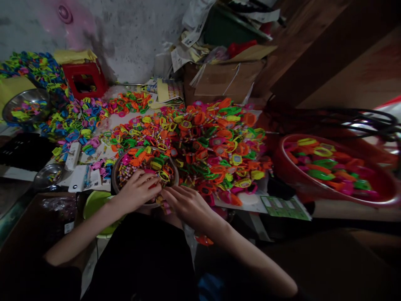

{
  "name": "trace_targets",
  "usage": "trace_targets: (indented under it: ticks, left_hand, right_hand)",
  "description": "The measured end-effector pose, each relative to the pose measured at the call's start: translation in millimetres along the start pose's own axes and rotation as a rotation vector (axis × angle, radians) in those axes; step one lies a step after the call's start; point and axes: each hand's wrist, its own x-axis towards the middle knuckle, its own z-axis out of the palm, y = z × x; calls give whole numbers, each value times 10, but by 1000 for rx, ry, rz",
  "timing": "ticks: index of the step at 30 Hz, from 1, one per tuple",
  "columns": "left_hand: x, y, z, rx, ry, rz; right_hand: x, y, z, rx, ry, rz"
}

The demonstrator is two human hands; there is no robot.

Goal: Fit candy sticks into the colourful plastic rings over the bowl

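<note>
Both hands meet over the near rim of a metal bowl (177,177), which holds bright plastic toy watches (164,177) and small striped pieces (125,173). My left hand (142,190) is closed, its fingers bent over a small red plastic piece (153,184) that is mostly covered. My right hand (183,202) is closed as well, with its fingertips pinched together against the left fingers. What it grips is hidden. Just below the fingertips a small pink and yellow piece (166,205) shows; I cannot tell which hand has it.
A large heap of toy watches (216,150) spreads right of the bowl. Farther right stands a red basin (283,167) of watches. Left are a small metal dish (46,177), white power bank (78,179), larger metal bowl (26,94) and red stool (84,79). A cardboard box (219,79) stands behind.
</note>
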Motion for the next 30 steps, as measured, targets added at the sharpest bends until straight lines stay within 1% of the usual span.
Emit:
trace_targets:
  ticks: [5,9,12,14,17,19,21,23,25,27,30]
  left_hand:
    - [-33,-12,109,-204,-88,-37]
    - [-66,-5,161,-306,-145,-24]
    - [-104,13,173,-387,-222,-9]
    - [-125,23,171,-417,-274,-14]
    - [-125,21,143,-428,-313,-51]
    - [-101,8,105,-435,-284,-95]
    - [-71,-5,58,-440,-209,-122]
    - [-47,-8,13,-415,-131,-107]
    - [-38,0,-21,-352,-85,-57]
    - [-44,15,-39,-286,-83,-27]
    - [-63,35,-48,-257,-124,-27]
  right_hand:
    - [-63,7,129,23,-82,-75]
    - [-112,-18,242,92,-173,-82]
    - [-142,-19,312,183,-196,-87]
    - [-166,-2,344,266,-212,-62]
    - [-201,39,365,358,-195,48]
    - [-214,68,356,368,-133,126]
    - [-214,90,329,360,-71,156]
    - [-205,101,293,351,-43,148]
    - [-196,102,255,351,-31,131]
    - [-191,96,221,357,-28,120]
    - [-189,84,173,356,-43,112]
